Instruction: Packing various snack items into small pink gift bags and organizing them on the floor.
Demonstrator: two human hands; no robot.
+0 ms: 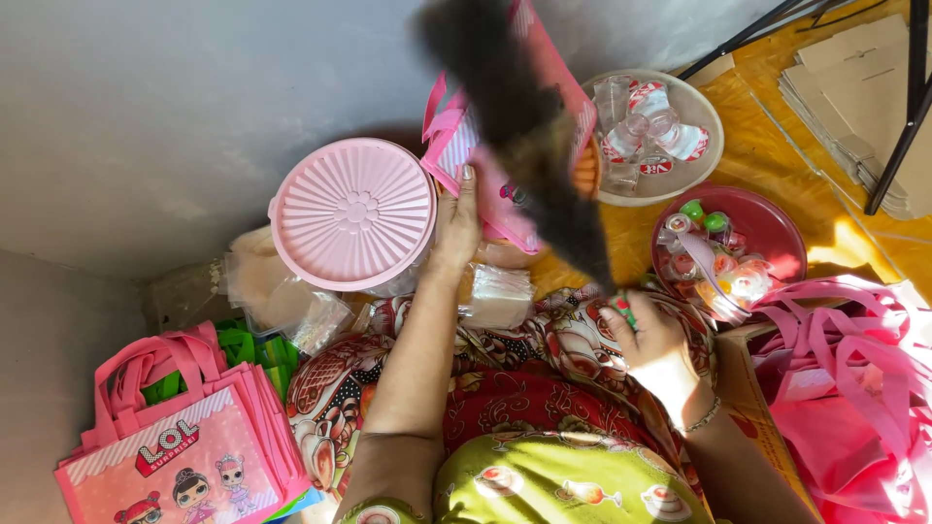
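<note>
My left hand (pixel 454 231) reaches forward and grips the lower edge of a pink gift bag (pixel 452 146), which stands open beside a round pink ribbed lid (pixel 354 213) on a container. My right hand (pixel 656 347) rests over my lap in patterned cloth, fingers closed on a small green and red sweet (pixel 621 309). A dark lock of hair (pixel 544 146) hangs in front of the camera and hides much of the bag.
A cream bowl (pixel 707 105) holds clear jelly cups. A maroon bowl (pixel 777 218) holds colourful sweets. Stacked pink printed bags (pixel 184 451) lie at lower left, more pink bags (pixel 854 388) at right. Clear packets (pixel 497 296) lie ahead; flat cardboard (pixel 845 78) and black stand legs (pixel 903 126) are top right.
</note>
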